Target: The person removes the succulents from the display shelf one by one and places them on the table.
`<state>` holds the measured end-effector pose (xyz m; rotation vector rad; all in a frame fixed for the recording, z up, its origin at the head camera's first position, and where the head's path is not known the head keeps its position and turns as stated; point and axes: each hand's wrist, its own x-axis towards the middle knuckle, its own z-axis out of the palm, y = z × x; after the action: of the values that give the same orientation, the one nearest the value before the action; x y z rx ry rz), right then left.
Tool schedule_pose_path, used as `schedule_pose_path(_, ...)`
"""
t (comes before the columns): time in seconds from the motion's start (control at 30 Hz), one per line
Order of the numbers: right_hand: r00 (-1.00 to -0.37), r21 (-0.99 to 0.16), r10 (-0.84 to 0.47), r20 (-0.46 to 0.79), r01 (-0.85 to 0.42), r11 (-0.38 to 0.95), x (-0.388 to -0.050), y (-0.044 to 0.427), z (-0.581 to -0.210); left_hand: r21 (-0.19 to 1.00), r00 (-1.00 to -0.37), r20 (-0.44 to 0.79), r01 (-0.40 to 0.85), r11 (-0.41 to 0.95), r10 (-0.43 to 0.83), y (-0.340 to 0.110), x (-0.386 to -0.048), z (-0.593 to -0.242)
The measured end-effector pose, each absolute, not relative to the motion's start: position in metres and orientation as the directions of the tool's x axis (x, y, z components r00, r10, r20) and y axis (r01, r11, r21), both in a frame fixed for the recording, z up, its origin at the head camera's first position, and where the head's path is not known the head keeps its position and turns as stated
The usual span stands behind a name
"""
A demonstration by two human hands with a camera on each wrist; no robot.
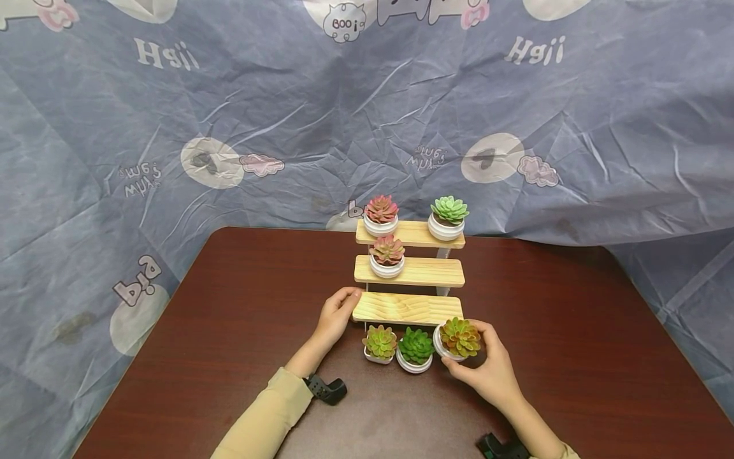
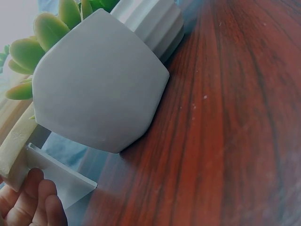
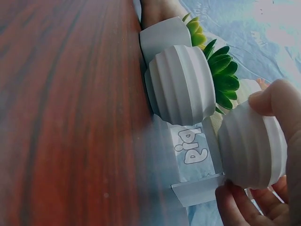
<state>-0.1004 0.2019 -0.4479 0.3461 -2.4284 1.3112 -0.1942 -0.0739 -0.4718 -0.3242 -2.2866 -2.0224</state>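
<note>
The right hand [image 1: 487,370] grips a round white pot with an orange-green succulent [image 1: 460,338] at the right end of the lowest shelf; in the right wrist view the ribbed pot [image 3: 251,146] is tilted between thumb and fingers. The left hand [image 1: 338,313] holds the left end of the lowest wooden shelf [image 1: 407,308], its fingers [image 2: 35,200] curled by the clear support in the left wrist view. In front of the stand sit a square white pot [image 2: 99,82] with a yellow-green succulent [image 1: 380,342] and a round pot with a dark green succulent [image 1: 416,346].
A pink succulent [image 1: 387,250] stands on the middle shelf's left. On the top shelf [image 1: 413,234] stand a red succulent [image 1: 381,210] at left and a light green one [image 1: 450,210] at right. A blue printed cloth [image 1: 344,115] hangs behind the brown table [image 1: 258,280].
</note>
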Motion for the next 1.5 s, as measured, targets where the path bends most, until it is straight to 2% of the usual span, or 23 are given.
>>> schedule_pose_path(0.83,-0.934,-0.789,-0.061,0.352,-0.331,0.518,-0.101,0.21,-0.464,0.967,-0.972,0.208,0.221,0.131,0.107,-0.075,-0.193,-0.472)
schedule_pose_path(1.1,-0.944,-0.765,-0.052,0.325,-0.295,0.573,-0.108,0.224,-0.492,0.968,-0.973,0.205,0.218,0.122,0.107,-0.075,-0.193,-0.471)
schedule_pose_path(1.5,-0.957,-0.706,-0.065,0.284,-0.254,0.661,-0.109,0.226,-0.496,0.967,-0.972,0.211,0.224,0.122,0.108,-0.074,-0.194,-0.472)
